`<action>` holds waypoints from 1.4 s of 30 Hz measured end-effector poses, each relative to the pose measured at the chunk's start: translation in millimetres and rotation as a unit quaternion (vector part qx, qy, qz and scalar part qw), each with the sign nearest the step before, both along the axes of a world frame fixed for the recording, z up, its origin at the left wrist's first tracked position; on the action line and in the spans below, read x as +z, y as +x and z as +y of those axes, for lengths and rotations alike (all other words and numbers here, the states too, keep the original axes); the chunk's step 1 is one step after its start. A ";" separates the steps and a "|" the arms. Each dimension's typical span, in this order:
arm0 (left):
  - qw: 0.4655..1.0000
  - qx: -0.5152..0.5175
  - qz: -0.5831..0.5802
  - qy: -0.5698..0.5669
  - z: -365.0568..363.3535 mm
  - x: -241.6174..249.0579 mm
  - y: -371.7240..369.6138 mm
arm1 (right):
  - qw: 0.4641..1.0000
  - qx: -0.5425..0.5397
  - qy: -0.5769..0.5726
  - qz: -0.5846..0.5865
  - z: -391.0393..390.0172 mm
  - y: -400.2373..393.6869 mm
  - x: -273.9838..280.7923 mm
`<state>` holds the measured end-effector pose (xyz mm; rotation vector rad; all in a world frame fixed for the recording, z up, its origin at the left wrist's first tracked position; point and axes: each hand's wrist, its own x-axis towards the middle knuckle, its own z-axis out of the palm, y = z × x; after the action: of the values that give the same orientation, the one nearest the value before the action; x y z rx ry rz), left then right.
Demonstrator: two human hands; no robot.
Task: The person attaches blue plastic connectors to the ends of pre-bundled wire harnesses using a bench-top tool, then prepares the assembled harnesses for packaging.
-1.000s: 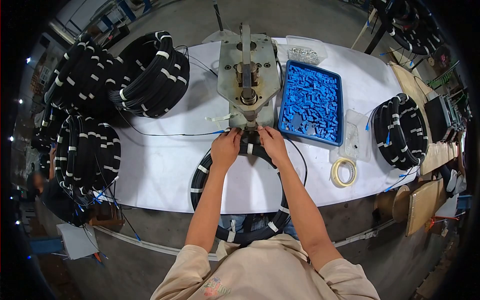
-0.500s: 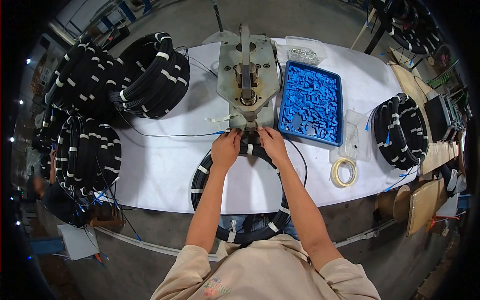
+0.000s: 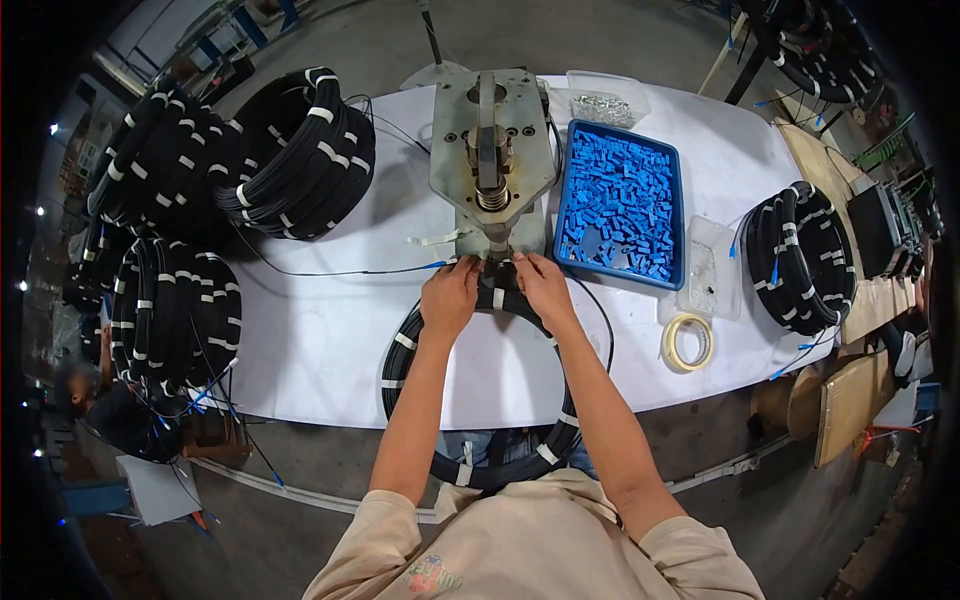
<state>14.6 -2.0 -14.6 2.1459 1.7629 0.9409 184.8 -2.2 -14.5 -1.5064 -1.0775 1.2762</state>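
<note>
Since the earlier frame, the top end of the bar (image 3: 487,125) on the gray machine (image 3: 450,160) has moved lower, and more of its spring (image 3: 492,198) shows. At the middle of the frame, the left hand (image 3: 450,296) and right hand (image 3: 545,294) are a little apart at the machine's foot, but what they pinch is too small to tell. Below them, the black coil (image 3: 403,362) sits partly under the arms.
</note>
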 end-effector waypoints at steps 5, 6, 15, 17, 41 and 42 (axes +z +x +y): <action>0.999 0.009 0.004 -0.034 1.1 3.6 1.3 | 1.000 0.000 -0.012 -0.003 0.7 -2.1 4.1; 0.999 0.016 0.007 -0.041 2.1 3.9 1.9 | 1.000 0.001 -0.009 -0.001 1.6 -2.7 3.9; 0.998 0.014 0.022 -0.058 4.1 5.2 1.5 | 1.000 -0.014 -0.026 -0.007 4.9 -5.7 3.0; 0.998 0.011 0.023 -0.060 4.6 4.4 1.7 | 1.000 -0.015 -0.022 -0.013 5.6 -6.5 2.2; 0.998 0.016 0.033 -0.054 2.6 4.6 2.9 | 1.000 -0.007 -0.019 -0.004 5.0 -4.2 -2.4; 0.998 0.017 0.034 -0.053 2.4 4.6 2.9 | 1.000 -0.007 -0.018 -0.005 5.0 -4.2 -2.9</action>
<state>17.5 0.3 -9.9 2.1120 1.8429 0.7718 180.7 2.8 -17.4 -1.5459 -1.0550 1.2851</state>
